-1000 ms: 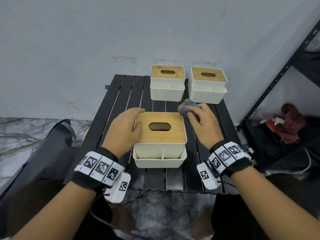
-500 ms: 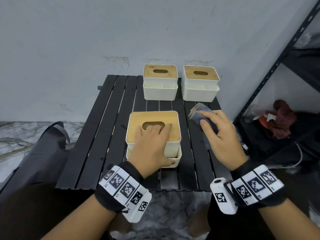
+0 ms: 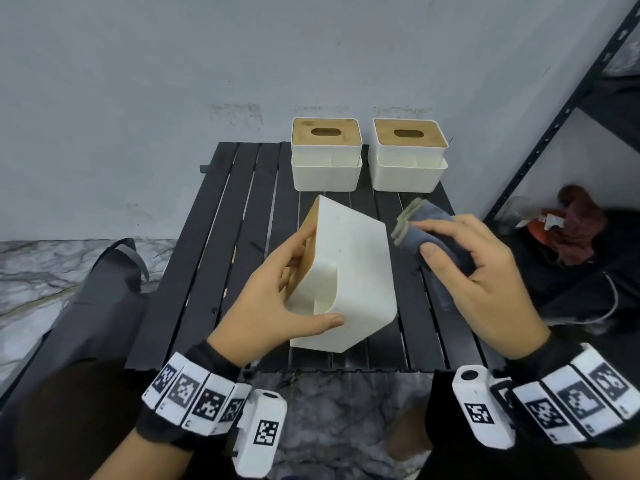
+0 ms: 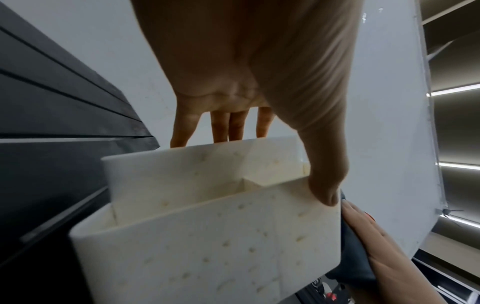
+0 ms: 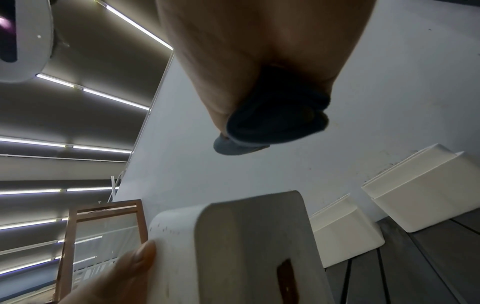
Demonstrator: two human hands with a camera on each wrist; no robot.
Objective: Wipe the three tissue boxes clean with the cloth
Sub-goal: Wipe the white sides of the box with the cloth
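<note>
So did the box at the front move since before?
Yes. The near tissue box stood flat on the black table earlier; now the left hand holds it tipped onto its side, wooden lid facing left, while the two back boxes stay put.

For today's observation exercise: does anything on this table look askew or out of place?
Yes. The near tissue box is tipped on its side in the left hand, wooden lid facing left, while the two far boxes stand upright. The right hand holds the cloth beside it. Nothing looks spilled or damaged.
</note>
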